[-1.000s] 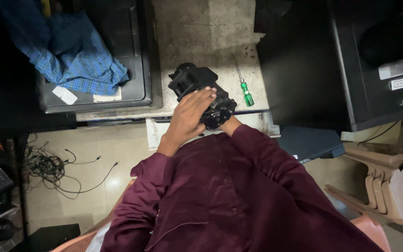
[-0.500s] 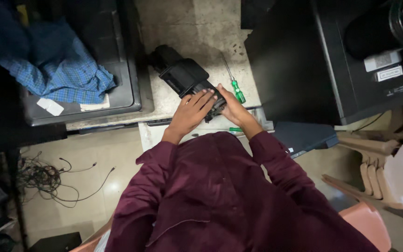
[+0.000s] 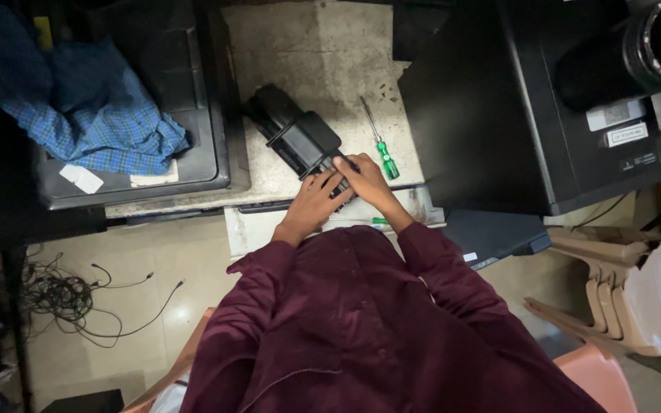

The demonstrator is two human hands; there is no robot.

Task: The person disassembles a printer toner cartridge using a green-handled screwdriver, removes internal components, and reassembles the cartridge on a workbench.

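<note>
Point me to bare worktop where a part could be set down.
Widest bare patch: pale worktop beyond the black device. A narrower strip runs right of the green screwdriver, up to the big black machine. Crowded near edge: left hand and right hand on the device.

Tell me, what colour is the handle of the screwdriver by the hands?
Green. The screwdriver lies on the worktop beside the right hand; the head view shows it best.

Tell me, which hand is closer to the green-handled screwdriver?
Right. The right hand lies just beside the green-handled screwdriver, on the black device. The left hand sits farther away, on the device's near end.
</note>
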